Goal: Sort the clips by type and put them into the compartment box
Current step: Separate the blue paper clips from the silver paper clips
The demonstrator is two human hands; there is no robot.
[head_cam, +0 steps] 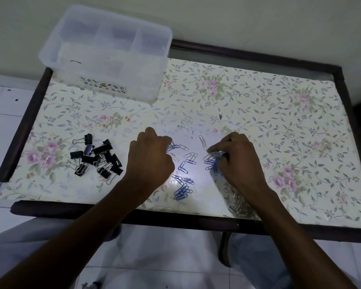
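We have both hands down among the loose paper clips in the middle of the table (279, 97), separating them by kind. Our left hand (149, 157) is curled with its fingertips on a few blue clips (173, 147); whether it actually pinches one we cannot tell, since the knuckles hide the tips. Our right hand (237, 161) has its fingers bent down into a bunch of blue clips (212, 163), seemingly gathering them, though a firm hold is not plain either.

Between the hands lie mixed clips: silver clips (191, 156) and another blue heap (182, 191) nearer to us. A pile of silver clips (239, 202) sits at the near edge under the right wrist. The black binder clips (96, 157) are already grouped on the left. The compartment box (106, 51) stands at the far left corner, well apart from the clips, and looks unfilled.

To do this well, we judge it best to sweep each colour into one tight heap, lift tangled clips apart so no silver rides along with blue, and only then carry a handful to a single section of the box
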